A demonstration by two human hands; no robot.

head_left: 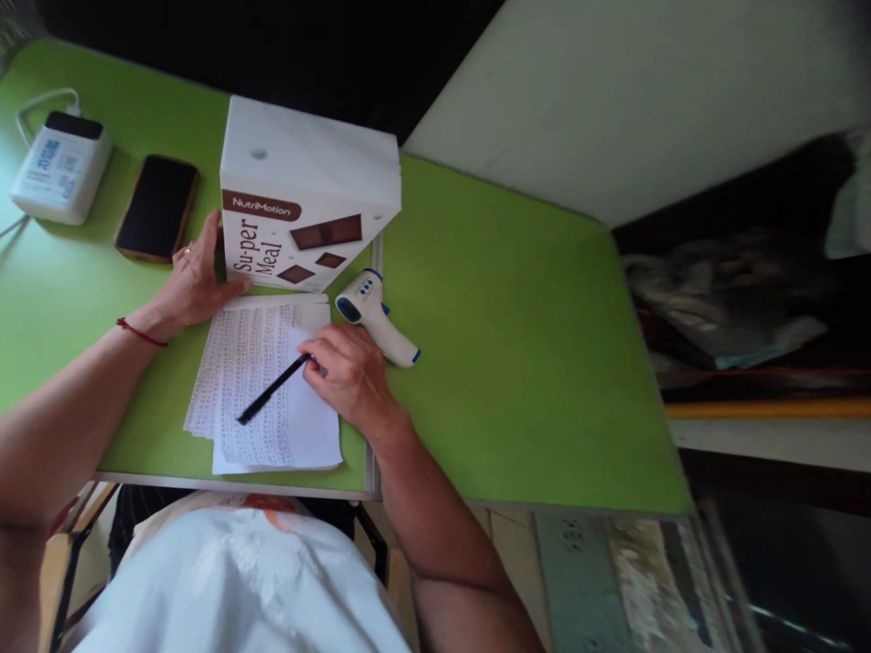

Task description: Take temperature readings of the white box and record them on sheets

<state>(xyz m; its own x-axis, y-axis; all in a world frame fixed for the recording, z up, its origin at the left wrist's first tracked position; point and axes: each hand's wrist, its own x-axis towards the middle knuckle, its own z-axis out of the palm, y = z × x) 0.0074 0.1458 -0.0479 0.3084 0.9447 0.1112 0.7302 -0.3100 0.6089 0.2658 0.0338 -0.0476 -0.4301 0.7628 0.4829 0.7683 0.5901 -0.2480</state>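
Note:
A white box [319,159] with brown print reading "NutriMotion Su-per Meal" stands on the green table. My left hand [197,277] grips its lower left corner, thumb along the front and fingers at the left side. My right hand [350,374] is closed on one end of a black pen [272,390], which slants down to the left over handwritten paper sheets [249,381]. The sheets lie in front of the box, covered in rows of writing with a blank strip on the right. Just beyond my right hand lies a white and blue infrared thermometer [385,331].
A dark phone [158,207] in a brown case lies left of the box. Farther left is a white charger or power bank [63,168] with a cable. The green table [531,363] ends at a pale wall [544,100]; a cluttered dark shelf [735,299] stands at the right.

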